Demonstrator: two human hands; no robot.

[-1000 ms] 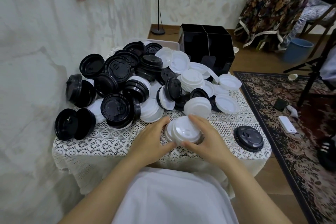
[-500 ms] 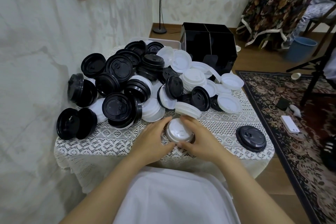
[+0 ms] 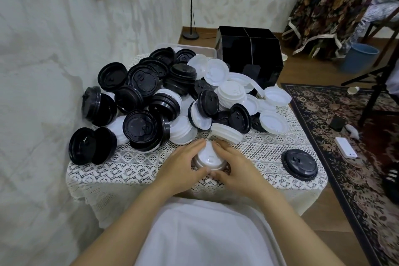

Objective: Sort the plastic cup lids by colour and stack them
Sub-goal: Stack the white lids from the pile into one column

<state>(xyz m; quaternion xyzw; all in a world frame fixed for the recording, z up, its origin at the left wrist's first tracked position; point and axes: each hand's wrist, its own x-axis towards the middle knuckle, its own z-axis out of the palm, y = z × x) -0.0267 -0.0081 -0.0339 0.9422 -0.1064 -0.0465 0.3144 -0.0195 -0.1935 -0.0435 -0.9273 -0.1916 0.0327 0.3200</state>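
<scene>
White walls (image 3: 54, 49) stand behind a small lacy surface (image 3: 133, 164), and a flowery rug (image 3: 356, 136) lies on the floor to the right. Most of the surface is under a big mixed pile of black and white lids (image 3: 172, 97), so I think lots of sorting is left. A black box (image 3: 248, 49) with open slots stands at the back. Some black lids (image 3: 299, 164) sit alone on the right, likely the start of the black stack. A small bunch of white lids (image 3: 225, 133) leans at the pile's front edge. Just in front of it is the white stack (image 3: 208, 157). The left hand (image 3: 183, 166) and right hand (image 3: 235, 168) cup it from both sides, fingers curled round its rim, probably to press the lids snug and straight.
</scene>
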